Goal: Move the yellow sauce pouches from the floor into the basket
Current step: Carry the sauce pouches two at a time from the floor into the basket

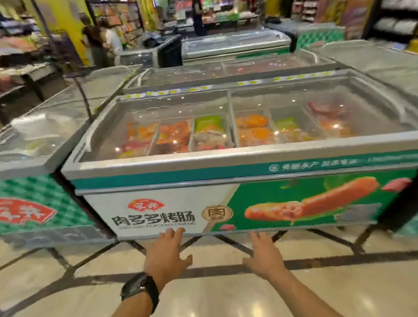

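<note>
Left hand (168,253), right hand (262,252): each grip spread (watch (139,289) on left wrist), near freezer (157,209).

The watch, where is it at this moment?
In the head view the watch is on the left wrist, low and left of centre, just behind the left hand, before the freezer.

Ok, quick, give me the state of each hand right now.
Left hand: open, fingers spread, holding nothing.
Right hand: open, fingers spread, holding nothing.
</note>
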Demonstrator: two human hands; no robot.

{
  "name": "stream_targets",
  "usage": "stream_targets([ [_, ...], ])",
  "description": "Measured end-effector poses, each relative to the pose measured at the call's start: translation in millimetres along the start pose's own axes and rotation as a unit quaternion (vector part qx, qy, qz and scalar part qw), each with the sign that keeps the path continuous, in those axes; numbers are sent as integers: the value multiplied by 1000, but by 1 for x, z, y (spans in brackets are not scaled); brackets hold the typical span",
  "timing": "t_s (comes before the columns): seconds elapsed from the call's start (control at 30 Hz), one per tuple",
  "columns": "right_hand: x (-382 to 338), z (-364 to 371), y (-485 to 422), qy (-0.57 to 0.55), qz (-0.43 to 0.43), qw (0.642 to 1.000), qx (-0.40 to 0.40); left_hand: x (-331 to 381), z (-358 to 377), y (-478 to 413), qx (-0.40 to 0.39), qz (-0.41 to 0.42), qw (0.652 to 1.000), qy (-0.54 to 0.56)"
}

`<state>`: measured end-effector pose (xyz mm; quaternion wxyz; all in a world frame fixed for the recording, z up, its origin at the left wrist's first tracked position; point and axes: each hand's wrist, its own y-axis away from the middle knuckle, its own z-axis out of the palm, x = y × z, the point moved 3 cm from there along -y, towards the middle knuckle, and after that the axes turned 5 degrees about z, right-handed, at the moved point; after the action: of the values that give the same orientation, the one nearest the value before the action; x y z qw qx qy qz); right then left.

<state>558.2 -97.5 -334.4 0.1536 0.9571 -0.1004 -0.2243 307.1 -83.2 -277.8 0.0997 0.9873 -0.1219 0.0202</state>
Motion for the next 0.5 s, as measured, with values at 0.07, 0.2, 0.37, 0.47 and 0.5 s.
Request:
stream_targets([
  [0.07, 49, -22, -4, -17, 45, 999, 24, 54, -4, -37, -3, 49, 999, 1],
  [0.2, 135, -58, -1, -70, 131, 987, 69, 156, -11, -97, 5, 147, 989, -13],
  [0.37, 220, -86, 12, -125, 225, 958, 125, 267, -14, -144, -4, 269, 963, -34],
  [0.47, 260, -95, 20, -141, 269, 941, 146, 322, -9, -164, -12, 313, 949, -33],
  [0.5, 272, -98, 22, -145, 282, 937, 149, 337, -7, -170, -17, 329, 944, -34],
])
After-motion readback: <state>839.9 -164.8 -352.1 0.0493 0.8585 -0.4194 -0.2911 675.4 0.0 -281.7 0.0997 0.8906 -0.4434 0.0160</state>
